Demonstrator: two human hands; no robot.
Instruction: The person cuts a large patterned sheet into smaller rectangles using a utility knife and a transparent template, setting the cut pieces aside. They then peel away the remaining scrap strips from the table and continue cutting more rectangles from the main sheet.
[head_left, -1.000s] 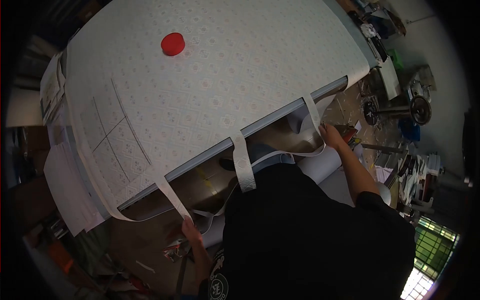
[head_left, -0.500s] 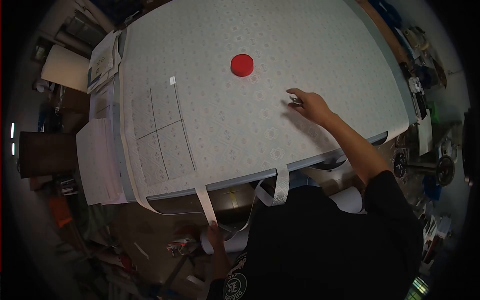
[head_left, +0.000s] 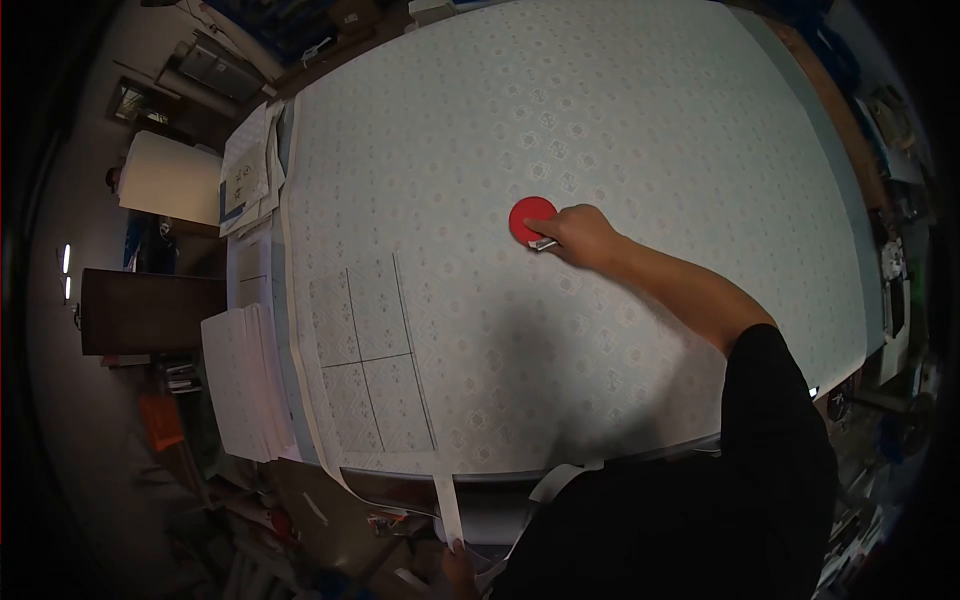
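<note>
My right hand [head_left: 585,238] is stretched out over the patterned sheet and closes on a red round block [head_left: 531,218] lying there. A small silvery tool [head_left: 543,244] sticks out below its fingers; its kind is too small to make out. Low in the view, my left hand [head_left: 459,570] pinches the lower end of a narrow strip [head_left: 450,512] of the same sheet, which hangs over the near edge. The pale patterned sheet [head_left: 620,130] covers the table. On its left part lies a clear rectangular panel [head_left: 385,400] marked with black crossing lines.
Left of the table stands a stack of white sheets [head_left: 235,390], with more papers [head_left: 250,180] and a cream board [head_left: 170,180] behind. A dark brown box-like piece [head_left: 150,312] is farther left. Cluttered shelves [head_left: 890,250] line the right side.
My right hand has reached forward and left onto the red block, which it was apart from before. The view has shifted as my body leaned forward. My left hand stays on the strip.
</note>
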